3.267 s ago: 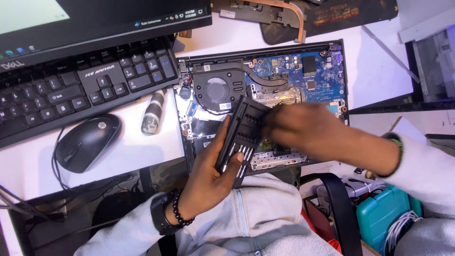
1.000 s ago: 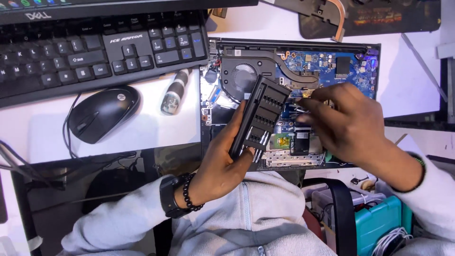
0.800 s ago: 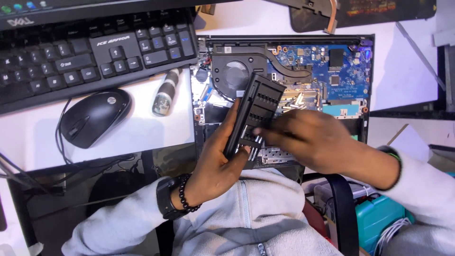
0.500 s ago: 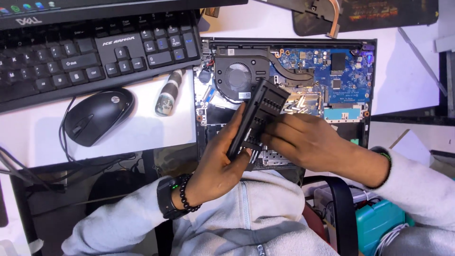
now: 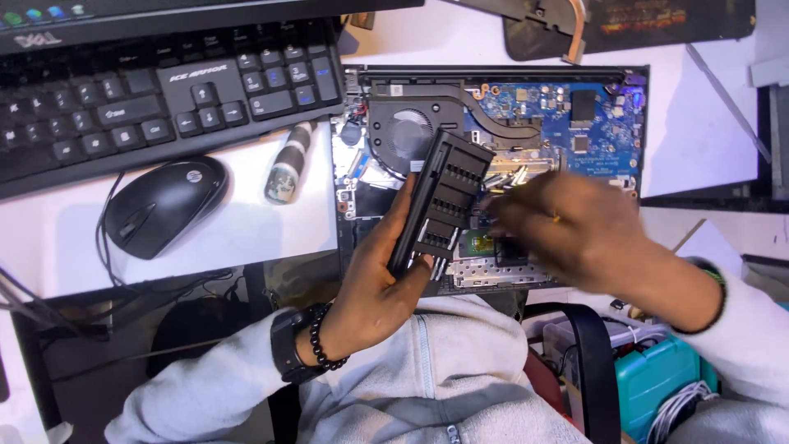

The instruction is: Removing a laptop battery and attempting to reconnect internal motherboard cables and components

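Left hand (image 5: 374, 279) clamps the black bit case (image 5: 440, 201), tilted above the open laptop (image 5: 575, 115). Right hand (image 5: 575, 226) blurred beside it, grip unclear. A loose bit could drop onto the board.

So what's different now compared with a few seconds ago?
The right hand has slid along the black bit case: earlier it covered the case's upper end, a moment ago it was lower by the left fingers, now it sits blurred beside the case's right edge, over the open laptop. The left hand keeps gripping the case, tilted as before. Mouse, keyboard and small torch lie unchanged.
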